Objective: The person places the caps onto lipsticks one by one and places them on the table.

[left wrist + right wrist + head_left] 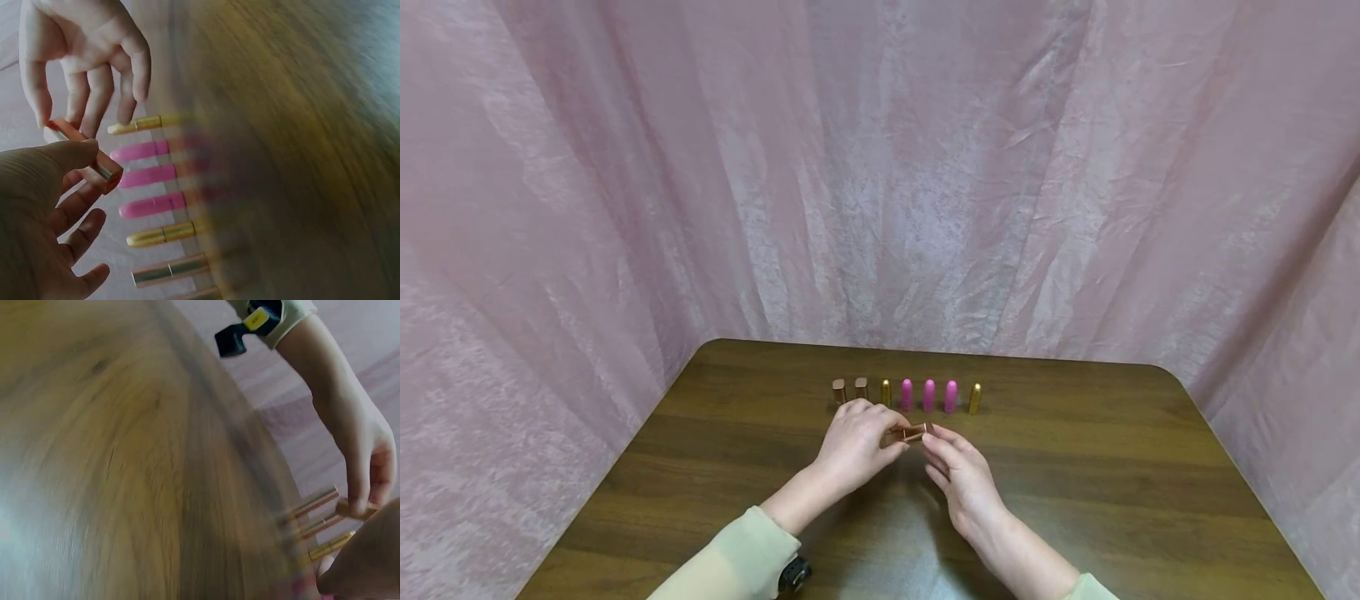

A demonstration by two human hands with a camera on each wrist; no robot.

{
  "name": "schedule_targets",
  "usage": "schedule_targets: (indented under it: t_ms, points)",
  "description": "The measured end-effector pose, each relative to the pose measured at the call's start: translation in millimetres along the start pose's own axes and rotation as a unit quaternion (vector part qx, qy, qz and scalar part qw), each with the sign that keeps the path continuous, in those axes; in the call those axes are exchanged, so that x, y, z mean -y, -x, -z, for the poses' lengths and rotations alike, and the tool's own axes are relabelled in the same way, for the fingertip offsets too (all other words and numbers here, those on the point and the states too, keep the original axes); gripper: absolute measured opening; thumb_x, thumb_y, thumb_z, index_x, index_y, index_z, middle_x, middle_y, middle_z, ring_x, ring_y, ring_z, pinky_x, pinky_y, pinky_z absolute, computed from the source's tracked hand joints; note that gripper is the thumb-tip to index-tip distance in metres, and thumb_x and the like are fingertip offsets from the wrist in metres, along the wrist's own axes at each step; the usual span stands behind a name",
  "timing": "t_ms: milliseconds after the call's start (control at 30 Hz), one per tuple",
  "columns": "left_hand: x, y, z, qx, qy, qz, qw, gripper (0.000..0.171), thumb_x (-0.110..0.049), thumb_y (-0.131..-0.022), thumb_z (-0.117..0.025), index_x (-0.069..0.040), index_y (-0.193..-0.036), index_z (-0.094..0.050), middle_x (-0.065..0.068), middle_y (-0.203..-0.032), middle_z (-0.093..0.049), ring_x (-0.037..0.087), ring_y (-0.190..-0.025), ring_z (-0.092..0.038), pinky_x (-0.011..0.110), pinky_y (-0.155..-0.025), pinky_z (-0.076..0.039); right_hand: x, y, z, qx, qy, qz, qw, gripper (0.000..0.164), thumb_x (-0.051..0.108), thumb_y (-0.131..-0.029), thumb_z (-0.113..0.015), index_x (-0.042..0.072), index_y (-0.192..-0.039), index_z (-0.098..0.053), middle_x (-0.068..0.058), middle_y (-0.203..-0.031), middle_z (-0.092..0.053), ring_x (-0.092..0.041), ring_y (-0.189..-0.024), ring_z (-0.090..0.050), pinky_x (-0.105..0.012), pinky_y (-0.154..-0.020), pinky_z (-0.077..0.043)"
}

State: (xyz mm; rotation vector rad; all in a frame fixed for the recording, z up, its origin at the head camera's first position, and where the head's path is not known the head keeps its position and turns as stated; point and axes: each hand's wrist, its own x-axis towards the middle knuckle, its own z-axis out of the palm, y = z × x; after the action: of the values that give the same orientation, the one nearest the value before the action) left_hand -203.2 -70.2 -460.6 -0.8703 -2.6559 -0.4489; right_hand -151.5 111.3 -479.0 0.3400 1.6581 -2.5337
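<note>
Both hands meet at one copper-coloured lipstick tube (916, 432), held crosswise above the table in front of a row of tubes. My left hand (859, 442) pinches its left end between thumb and fingers; in the left wrist view the thumb lies across the lipstick tube (107, 165), other fingers spread below. The right hand (964, 483) pinches the opposite end with its fingertips. Behind them stand two copper square-edged tubes (861, 388), a gold tube (886, 392), three pink tubes (928, 396) and another gold tube (975, 399). In the right wrist view the right hand (365, 553) partly hides the row.
The brown wooden table (1112, 467) has a rounded far edge just behind the row. Pink curtains (895, 183) hang around its back and sides. A black strap device (793, 575) sits at the left sleeve.
</note>
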Motion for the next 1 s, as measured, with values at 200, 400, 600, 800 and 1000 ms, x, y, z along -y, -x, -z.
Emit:
schedule_targets:
  t_ms: [200,400,600,800,1000]
  points:
    - [25.3,14.4,6.6,0.004,0.037,0.051,0.9980,0.024,-0.033,-0.086,-0.084,-0.025,-0.107,-0.075,-0.012,-0.097,-0.073,0.016,-0.093,-0.060,0.050,-0.101,-0.043,6,-2,20,0.026,0.082,0.028,0.996,0.045,0.027,-0.099,-0.066,0.000,-0.135,-0.061,-0.012,-0.124,-0.071,-0.024,-0.122,-0.062,-0.049,-0.107,-0.038]
    - [61.7,28.4,13.9,-0.019,0.067,0.114,0.9910,0.021,-0.025,-0.083,-0.086,-0.022,-0.099,-0.074,-0.012,-0.091,-0.073,0.019,-0.091,-0.064,0.052,-0.093,-0.046,23,-8,55,-0.002,0.172,0.047,0.984,0.046,0.031,-0.099,-0.067,0.002,-0.134,-0.063,-0.009,-0.123,-0.072,-0.015,-0.118,-0.061,-0.045,-0.105,-0.038]
    - [96.7,33.2,18.9,-0.007,0.080,0.189,0.9787,0.023,-0.025,-0.086,-0.083,-0.015,-0.105,-0.073,-0.005,-0.095,-0.074,0.027,-0.095,-0.066,0.056,-0.095,-0.045,43,-12,97,0.005,0.331,0.091,0.939,0.047,0.038,-0.100,-0.066,0.009,-0.137,-0.063,-0.010,-0.135,-0.065,-0.022,-0.127,-0.054,-0.045,-0.109,-0.037]
    - [125.1,31.0,18.3,0.013,0.093,0.234,0.9677,0.023,-0.030,-0.091,-0.079,-0.016,-0.109,-0.073,-0.001,-0.109,-0.073,0.032,-0.106,-0.063,0.059,-0.095,-0.043,56,-18,134,0.017,0.527,0.178,0.831,0.054,0.046,-0.100,-0.064,0.013,-0.143,-0.060,-0.012,-0.137,-0.062,-0.039,-0.134,-0.047,-0.060,-0.104,-0.039]
    - [142.4,26.1,11.4,0.027,0.104,0.261,0.9593,0.017,-0.030,-0.093,-0.077,-0.018,-0.105,-0.072,-0.002,-0.104,-0.072,0.030,-0.104,-0.061,0.057,-0.093,-0.043,62,-22,158,-0.001,0.614,0.207,0.762,0.061,0.051,-0.098,-0.065,0.013,-0.145,-0.058,-0.014,-0.141,-0.061,-0.047,-0.138,-0.038,-0.068,-0.106,-0.027]
